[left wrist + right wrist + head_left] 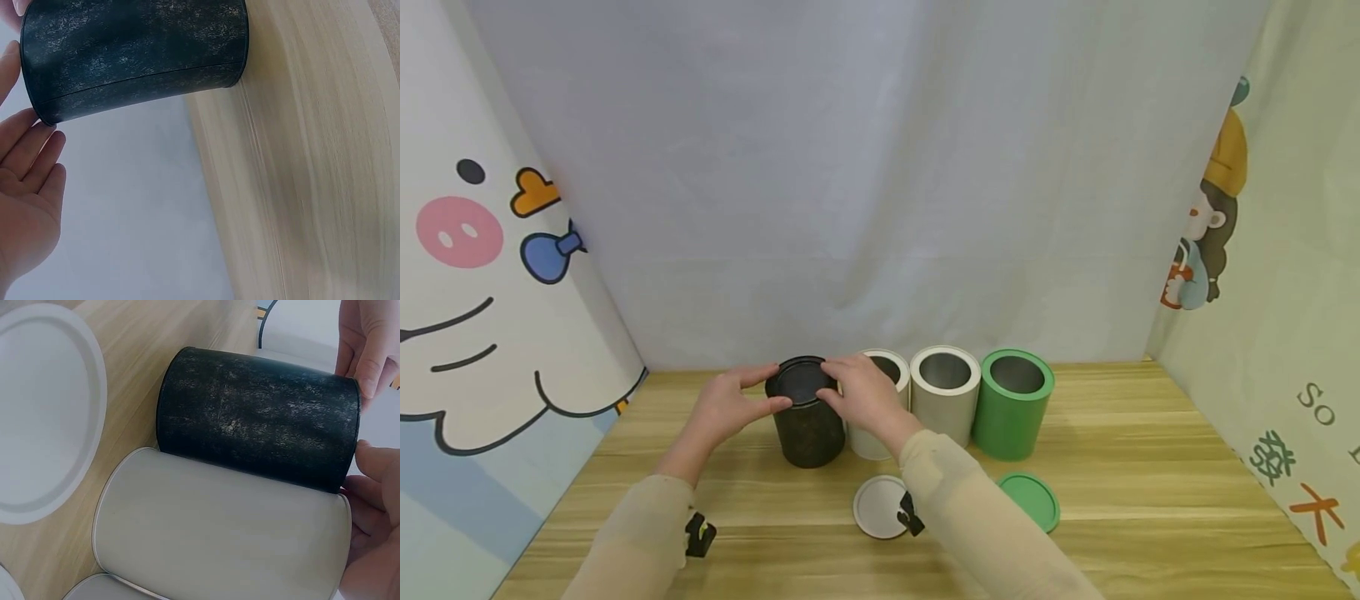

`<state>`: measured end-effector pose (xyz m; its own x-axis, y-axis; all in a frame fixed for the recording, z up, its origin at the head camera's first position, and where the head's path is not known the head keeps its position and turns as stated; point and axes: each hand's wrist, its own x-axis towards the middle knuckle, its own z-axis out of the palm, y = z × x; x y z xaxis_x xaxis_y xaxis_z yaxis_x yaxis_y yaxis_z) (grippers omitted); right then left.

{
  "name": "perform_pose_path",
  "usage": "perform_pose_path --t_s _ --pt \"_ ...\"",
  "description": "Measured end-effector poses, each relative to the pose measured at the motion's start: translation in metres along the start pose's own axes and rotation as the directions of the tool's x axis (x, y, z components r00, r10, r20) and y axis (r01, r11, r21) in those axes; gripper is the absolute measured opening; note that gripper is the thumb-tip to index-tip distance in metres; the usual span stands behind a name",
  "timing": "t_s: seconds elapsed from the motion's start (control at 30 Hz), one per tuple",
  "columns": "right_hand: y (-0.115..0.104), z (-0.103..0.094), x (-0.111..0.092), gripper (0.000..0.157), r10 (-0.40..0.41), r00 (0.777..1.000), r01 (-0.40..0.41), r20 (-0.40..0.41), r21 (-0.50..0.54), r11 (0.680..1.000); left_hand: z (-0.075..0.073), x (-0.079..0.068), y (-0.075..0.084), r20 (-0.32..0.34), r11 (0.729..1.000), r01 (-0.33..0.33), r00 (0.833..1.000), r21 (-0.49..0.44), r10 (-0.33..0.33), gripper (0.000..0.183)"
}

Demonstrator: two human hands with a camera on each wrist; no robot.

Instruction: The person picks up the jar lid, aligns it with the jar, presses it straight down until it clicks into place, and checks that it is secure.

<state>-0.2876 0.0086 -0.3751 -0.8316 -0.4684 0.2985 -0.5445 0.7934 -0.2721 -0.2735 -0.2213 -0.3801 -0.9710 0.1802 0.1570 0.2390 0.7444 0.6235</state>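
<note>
A black canister with a mottled side stands upright at the left end of a row of canisters. Its flat black lid lies on top, level with the rim. My left hand holds the lid's left edge, thumb at the near side and fingertips at the far side. From the right, my right hand holds the opposite edge the same way, reaching over a white canister. In the left wrist view, fingertips touch the rim. Whether the lid is fully seated cannot be told.
An off-white canister and a green canister stand uncovered to the right. A white lid and a green lid lie nearer on the wooden table, partly behind my right sleeve. A grey curtain hangs behind.
</note>
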Motion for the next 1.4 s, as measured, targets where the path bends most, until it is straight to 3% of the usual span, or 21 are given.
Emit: perform_pose_path --t_s 0.17,0.37,0.47,1.07,1.4 --pt "0.000 -0.001 0.000 0.045 -0.010 1.000 0.010 -0.005 0.000 1.000 0.001 -0.001 -0.002 -0.037 0.997 -0.079 0.996 0.017 0.080 0.070" --pt "-0.001 -0.003 0.002 0.043 -0.030 1.000 0.030 -0.006 0.005 1.000 0.002 0.002 -0.001 -0.105 0.958 -0.247 0.959 0.143 0.263 0.060" --pt "-0.002 -0.003 0.003 0.043 -0.031 1.000 0.031 0.004 -0.011 0.999 0.000 0.003 0.000 -0.091 0.939 -0.281 0.948 0.200 0.303 0.057" --pt "-0.003 -0.002 0.007 0.041 -0.006 0.999 0.010 0.053 -0.065 0.998 -0.007 0.011 0.008 0.042 0.918 -0.281 0.959 0.278 0.281 0.046" --pt "-0.003 -0.003 0.008 0.041 -0.027 0.998 0.029 0.064 -0.022 0.999 -0.008 0.013 0.007 0.112 0.907 -0.322 0.946 0.272 0.303 0.034"
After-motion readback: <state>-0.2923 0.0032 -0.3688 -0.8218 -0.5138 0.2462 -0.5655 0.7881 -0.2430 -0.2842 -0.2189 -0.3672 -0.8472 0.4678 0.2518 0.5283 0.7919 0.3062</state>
